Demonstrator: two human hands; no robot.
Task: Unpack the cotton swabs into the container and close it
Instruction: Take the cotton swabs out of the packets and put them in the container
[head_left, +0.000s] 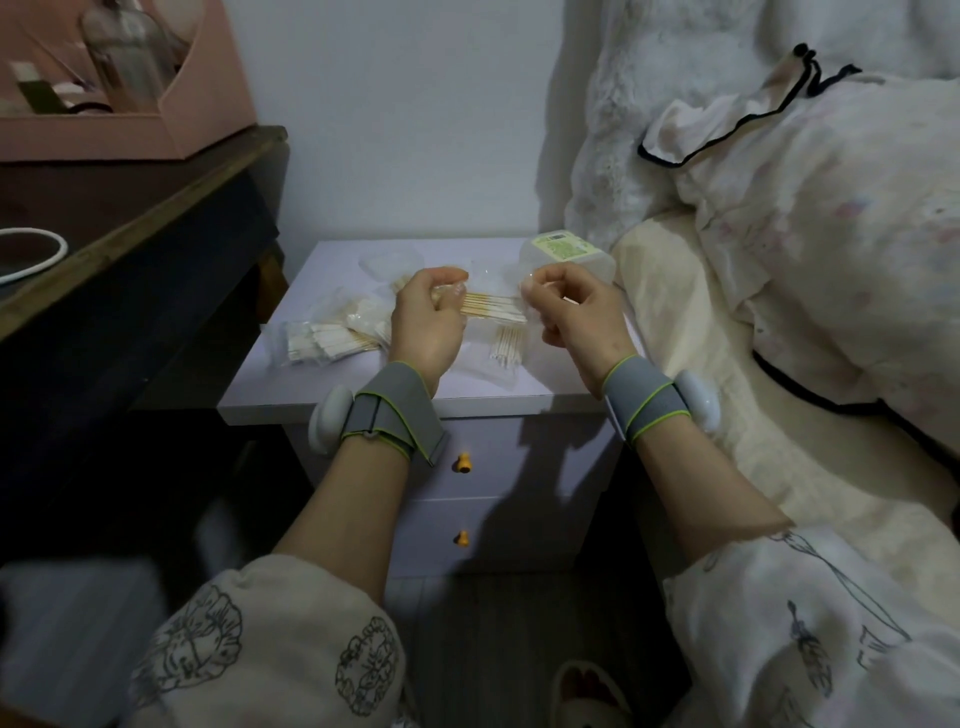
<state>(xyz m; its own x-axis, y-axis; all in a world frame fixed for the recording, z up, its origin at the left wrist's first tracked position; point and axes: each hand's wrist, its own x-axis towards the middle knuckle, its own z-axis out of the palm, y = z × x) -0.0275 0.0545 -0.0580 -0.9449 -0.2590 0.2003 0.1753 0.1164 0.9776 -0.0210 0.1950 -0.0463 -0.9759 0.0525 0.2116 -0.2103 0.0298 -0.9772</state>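
Both hands hold one clear packet of wooden-stick cotton swabs (491, 306) above the lilac nightstand (374, 402). My left hand (428, 317) grips its left end. My right hand (569, 312) pinches the plastic at its right end. More swab packets (332, 338) lie on the nightstand at the left, and another packet (506, 345) lies under my hands. A clear container with a green label (566, 254) stands at the back right corner. A clear round piece (389, 262) lies at the back left; I cannot tell if it is the lid.
A dark wooden desk (156, 208) with a pink box (130, 78) stands close on the left. A bed with quilts and a fluffy white pillow (779, 260) borders the nightstand on the right. Two drawers with orange knobs (462, 462) face me.
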